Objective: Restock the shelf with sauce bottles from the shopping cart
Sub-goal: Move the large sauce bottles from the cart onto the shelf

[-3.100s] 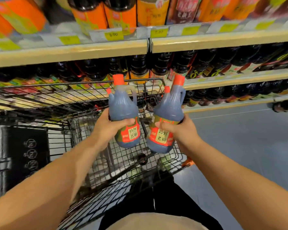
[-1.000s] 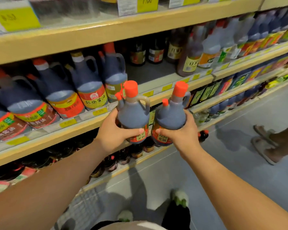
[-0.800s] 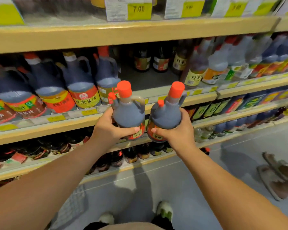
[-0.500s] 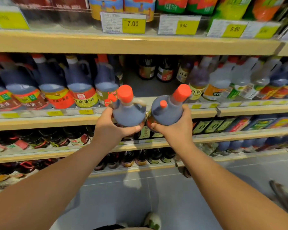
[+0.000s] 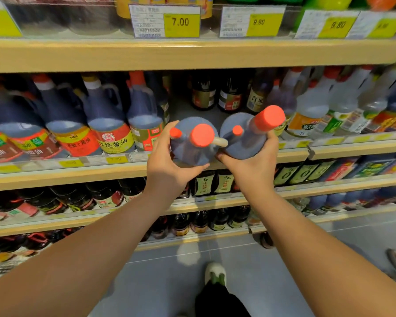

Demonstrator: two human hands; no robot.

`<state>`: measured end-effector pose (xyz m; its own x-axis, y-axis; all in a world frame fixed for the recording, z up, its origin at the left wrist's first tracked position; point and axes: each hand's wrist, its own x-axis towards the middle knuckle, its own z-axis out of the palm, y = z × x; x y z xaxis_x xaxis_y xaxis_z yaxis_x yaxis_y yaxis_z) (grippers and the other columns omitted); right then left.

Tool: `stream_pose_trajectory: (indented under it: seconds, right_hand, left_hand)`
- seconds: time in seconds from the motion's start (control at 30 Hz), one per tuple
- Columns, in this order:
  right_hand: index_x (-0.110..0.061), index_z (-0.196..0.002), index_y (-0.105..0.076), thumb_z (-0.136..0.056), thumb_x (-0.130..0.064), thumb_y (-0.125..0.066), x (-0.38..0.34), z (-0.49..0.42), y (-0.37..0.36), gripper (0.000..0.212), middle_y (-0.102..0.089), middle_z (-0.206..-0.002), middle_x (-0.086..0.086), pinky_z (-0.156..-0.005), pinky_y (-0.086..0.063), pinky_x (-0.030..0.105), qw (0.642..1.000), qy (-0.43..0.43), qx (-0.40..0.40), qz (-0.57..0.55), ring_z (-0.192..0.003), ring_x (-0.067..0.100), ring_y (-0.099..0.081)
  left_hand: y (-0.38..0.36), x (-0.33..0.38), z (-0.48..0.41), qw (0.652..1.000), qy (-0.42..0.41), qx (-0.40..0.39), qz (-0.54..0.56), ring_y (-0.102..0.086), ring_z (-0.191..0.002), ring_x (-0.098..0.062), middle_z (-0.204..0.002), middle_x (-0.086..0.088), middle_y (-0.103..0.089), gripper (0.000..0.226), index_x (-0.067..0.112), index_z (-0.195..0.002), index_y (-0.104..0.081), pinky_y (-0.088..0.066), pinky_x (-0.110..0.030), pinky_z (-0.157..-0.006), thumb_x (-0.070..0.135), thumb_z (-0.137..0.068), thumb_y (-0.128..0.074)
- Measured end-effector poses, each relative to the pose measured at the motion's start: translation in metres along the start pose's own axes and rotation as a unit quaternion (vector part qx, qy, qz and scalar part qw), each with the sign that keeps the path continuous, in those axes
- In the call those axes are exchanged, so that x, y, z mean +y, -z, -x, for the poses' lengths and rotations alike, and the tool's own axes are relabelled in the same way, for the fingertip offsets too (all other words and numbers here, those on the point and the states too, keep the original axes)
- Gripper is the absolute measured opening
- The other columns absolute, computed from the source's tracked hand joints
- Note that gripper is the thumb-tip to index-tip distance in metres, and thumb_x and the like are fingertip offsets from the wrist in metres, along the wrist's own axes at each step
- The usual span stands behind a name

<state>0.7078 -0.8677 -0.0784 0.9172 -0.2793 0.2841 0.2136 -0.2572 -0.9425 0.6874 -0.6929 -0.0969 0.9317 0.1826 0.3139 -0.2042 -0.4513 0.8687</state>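
The left hand (image 5: 167,170) is wrapped around the lower body of 1 sauce bottle (image 5: 192,145), and the right hand (image 5: 254,165) grips a 2nd bottle (image 5: 245,138) the same way. Both bottles sit side by side, touching or nearly so, with their orange caps tipped toward the shelf (image 5: 124,172), right at its front edge. Gripping low on the body leaves the necks and handles free, which probably makes it easier to slide each base onto the board.

Straight ahead is an open gap (image 5: 183,110) in the row, between the big handled jugs (image 5: 110,124) on the left and the pale bottles (image 5: 311,110) on the right, with a few small dark bottles (image 5: 204,94) standing at the back. That gap looks like the target spot. The forward tilt likely helps the caps pass under the upper shelf (image 5: 192,53) with its 7.00 price tag (image 5: 181,24). The cart is out of view.
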Motion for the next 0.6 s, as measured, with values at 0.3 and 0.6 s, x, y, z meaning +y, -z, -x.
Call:
stream_pose_trajectory:
  seconds: [0.3, 0.6]
  right_hand:
    - [-0.010, -0.140, -0.034, -0.057, -0.026, -0.092, 0.036, -0.052, -0.010, 0.102, -0.041, -0.136, 0.005, -0.096, -0.036, 0.014, 0.999, 0.037, 0.017, 0.015, -0.126, 0.017, -0.043]
    - [-0.017, -0.119, -0.043, -0.055, -0.024, -0.092, 0.073, -0.085, -0.029, 0.080, -0.048, -0.116, -0.002, -0.083, -0.045, 0.012, 0.998, 0.043, -0.011, 0.042, -0.110, 0.015, -0.050]
  left_hand:
    - [-0.035, -0.010, -0.045, 0.999, -0.033, 0.041, 0.004, -0.048, -0.124, -0.007, -0.131, 0.008, -0.054, 0.090, 0.025, -0.136, -0.041, -0.045, -0.030, -0.101, 0.037, -0.060, -0.088]
    - [-0.063, -0.035, -0.074, 0.997, 0.014, 0.062, 0.034, -0.053, -0.104, 0.015, -0.116, 0.015, -0.059, 0.080, 0.018, -0.129, -0.046, -0.045, -0.004, -0.083, 0.026, -0.063, -0.089]
